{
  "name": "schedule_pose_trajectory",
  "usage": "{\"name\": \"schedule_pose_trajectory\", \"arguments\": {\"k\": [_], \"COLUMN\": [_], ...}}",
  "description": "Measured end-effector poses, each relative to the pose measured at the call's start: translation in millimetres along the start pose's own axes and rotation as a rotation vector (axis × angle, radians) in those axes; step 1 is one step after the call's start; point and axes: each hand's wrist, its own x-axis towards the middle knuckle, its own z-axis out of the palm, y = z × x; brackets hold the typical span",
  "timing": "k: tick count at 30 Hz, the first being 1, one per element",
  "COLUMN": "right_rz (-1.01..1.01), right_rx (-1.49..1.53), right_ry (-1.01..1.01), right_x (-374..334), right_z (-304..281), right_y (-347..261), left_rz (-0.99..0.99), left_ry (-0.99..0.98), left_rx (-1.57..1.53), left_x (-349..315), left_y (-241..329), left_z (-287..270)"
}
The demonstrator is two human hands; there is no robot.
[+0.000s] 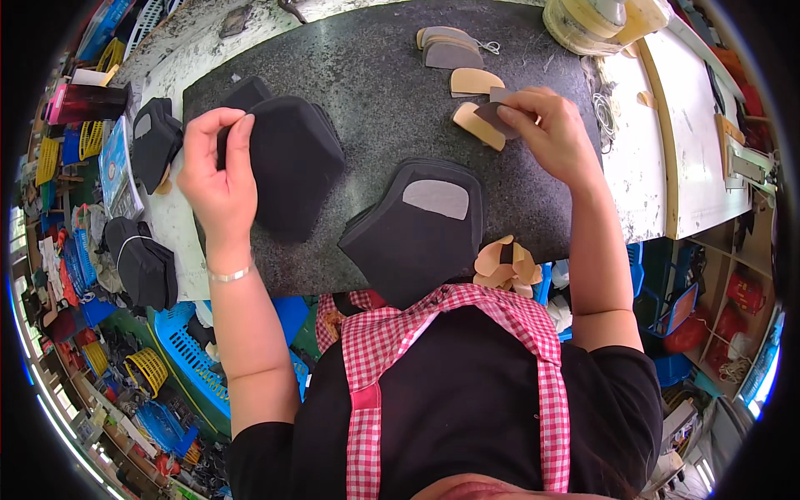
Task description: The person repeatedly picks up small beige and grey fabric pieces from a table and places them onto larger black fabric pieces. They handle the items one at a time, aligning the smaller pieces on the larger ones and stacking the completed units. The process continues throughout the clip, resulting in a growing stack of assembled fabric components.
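My left hand (218,171) pinches the upper left edge of a black fabric piece (296,167), which lies over a stack of like pieces. My right hand (550,133) holds a small dark grey patch (493,119) between thumb and fingers. Under that patch lies a tan-backed patch (478,129), and a second tan patch (477,82) is just beyond it. Nearest my body sits another stack of black pieces (408,242), its top one bearing a light grey rounded patch (436,198).
A dark speckled slab (375,92) covers the worktable. At its far side lies a pile of grey patches (452,55), with a plastic-wrapped tub (593,25) at the far right. Peeled tan backings (507,268) gather at the near edge. Tied black pieces (142,262) rest at the left.
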Motion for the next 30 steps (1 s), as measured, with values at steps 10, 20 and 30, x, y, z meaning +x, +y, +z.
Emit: {"name": "schedule_pose_trajectory", "arguments": {"k": [10, 20, 30], "right_rz": [-0.606, -0.673, -0.456], "right_rx": [-0.019, 0.133, 0.250], "right_ry": [0.247, 0.191, 0.128], "right_x": [-18, -26, -36], "right_z": [14, 34, 31], "right_y": [-52, -76, -84], "left_rz": [0.205, -0.615, 0.028], "left_ry": [-0.408, -0.514, -0.493], "left_rx": [0.294, -0.640, -0.186], "left_x": [-58, -56, -52], "left_y": [105, 100, 98], "left_z": [90, 76, 84]}}
